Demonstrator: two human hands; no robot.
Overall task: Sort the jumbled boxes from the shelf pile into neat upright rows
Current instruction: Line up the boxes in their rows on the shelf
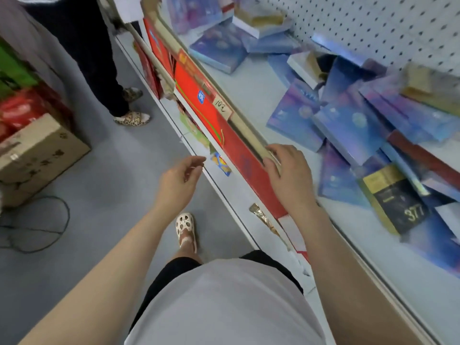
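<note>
Right hand (pixel 286 175) is laid on the front rail (pixel 246 128) of the shelf (pixel 251 95), fingers curled over the rail's edge, no box held. Left hand (pixel 179 180) is held in the air left of the shelf edge, fingers loosely bent, thumb and forefinger close together, nothing seen in it. Jumbled boxes (pixel 348 125), blue and purple, are piled flat and tilted on the shelf right of the right hand; a black and gold box (pixel 395 197) marked 377 lies at the near end. Red price strip (pixel 199 98) runs along the rail. Cardboard carton (pixel 37 155) stands on the floor (pixel 104 215) far left. Another person's legs (pixel 99 58) are seen at far left.
</note>
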